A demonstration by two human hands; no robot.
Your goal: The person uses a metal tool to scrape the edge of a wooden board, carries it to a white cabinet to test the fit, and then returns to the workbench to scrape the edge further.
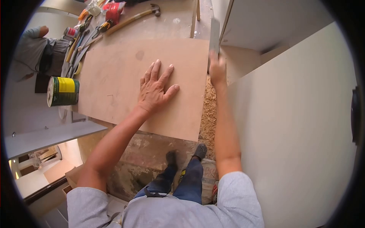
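Observation:
A thin light-brown wooden board (pixel 114 72) lies across the work surface in front of me. My left hand (pixel 154 89) rests flat on it, fingers spread, holding nothing. Along the board's right edge, my right hand (pixel 218 70) is closed round a long, straight grey tool (pixel 215 36), whose exact kind I cannot make out. That hand is slightly blurred, and its fingers partly hide the tool's near end. Pale wood shavings (pixel 209 110) lie in a heap below the edge, beside my right forearm.
A green and yellow can (pixel 64 91) stands at the board's left edge. A claw hammer (pixel 131 19) and several hand tools (pixel 78 47) lie beyond the board. A large pale panel (pixel 296 133) fills the right side. Another person (pixel 32 55) is at far left.

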